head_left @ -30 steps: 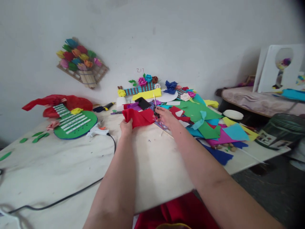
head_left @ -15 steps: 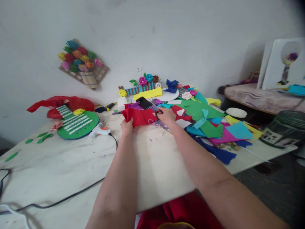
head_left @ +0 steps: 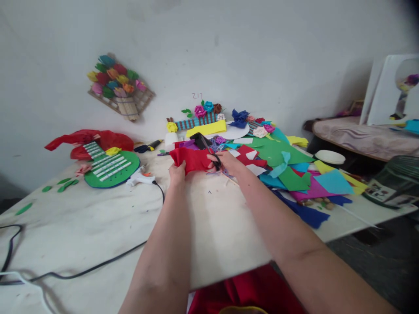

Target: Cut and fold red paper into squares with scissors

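My left hand [head_left: 178, 171] pinches the near edge of a piece of red felt [head_left: 191, 158] and holds it just above the white table [head_left: 98, 226]. My right hand [head_left: 225, 162] is closed round black-handled scissors [head_left: 212, 157], whose blades lie against the right side of the red felt. Whether the blades are open or closed is too small to tell.
A heap of coloured felt sheets [head_left: 288, 170] covers the table's right part. A white glue gun [head_left: 140, 178] with a black cord [head_left: 98, 266] lies left of my hands. A green round craft piece [head_left: 111, 168] and red plastic lie at far left. Paper-flower crafts stand by the wall.
The scissors, pointing upward a second ago, have come down to the red felt's edge. My left hand lifted the felt slightly. The view drifted a little to the left.
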### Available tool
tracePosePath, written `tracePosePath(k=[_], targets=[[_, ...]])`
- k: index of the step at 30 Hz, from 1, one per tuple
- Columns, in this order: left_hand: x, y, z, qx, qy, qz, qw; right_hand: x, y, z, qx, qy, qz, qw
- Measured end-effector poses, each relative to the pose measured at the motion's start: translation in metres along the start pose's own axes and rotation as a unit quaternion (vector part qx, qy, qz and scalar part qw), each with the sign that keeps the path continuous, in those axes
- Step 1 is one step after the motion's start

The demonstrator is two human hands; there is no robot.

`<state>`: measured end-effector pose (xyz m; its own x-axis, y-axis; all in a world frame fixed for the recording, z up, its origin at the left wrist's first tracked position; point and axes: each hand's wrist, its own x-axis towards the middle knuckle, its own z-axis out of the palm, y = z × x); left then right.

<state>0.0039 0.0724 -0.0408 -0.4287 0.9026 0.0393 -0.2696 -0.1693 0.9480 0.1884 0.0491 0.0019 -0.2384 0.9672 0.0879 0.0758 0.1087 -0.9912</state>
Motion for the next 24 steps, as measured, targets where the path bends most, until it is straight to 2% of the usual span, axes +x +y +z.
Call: tracePosePath(k=[3, 7, 10, 13, 16, 24], targets=[[0.003, -0.002, 0.001, -0.007, 0.01, -0.001, 1.0, -0.005, 0.0, -0.013, 0.01, -0.102, 0.037, 0.994], [0.006, -0.005, 0.002, -0.021, 0.014, -0.001, 1.0, -0.008, -0.001, -0.033, -0.004, -0.221, 0.069, 0.973], [0.005, -0.005, 0.002, -0.021, 0.013, -0.004, 1.0, -0.009, 0.0, -0.045, -0.013, -0.296, 0.071, 0.952], [0.004, -0.004, 0.003, -0.03, 0.017, -0.007, 0.999, -0.01, 0.0, -0.047, -0.026, -0.357, 0.102, 0.928], [0.004, -0.005, 0.005, -0.055, 0.023, -0.002, 0.998, -0.011, 0.0, -0.042, -0.043, -0.371, 0.127, 0.919], [0.008, -0.007, 0.009, -0.08, 0.088, 0.026, 0.993, -0.005, 0.005, -0.014, -0.02, -0.297, 0.127, 0.946]])
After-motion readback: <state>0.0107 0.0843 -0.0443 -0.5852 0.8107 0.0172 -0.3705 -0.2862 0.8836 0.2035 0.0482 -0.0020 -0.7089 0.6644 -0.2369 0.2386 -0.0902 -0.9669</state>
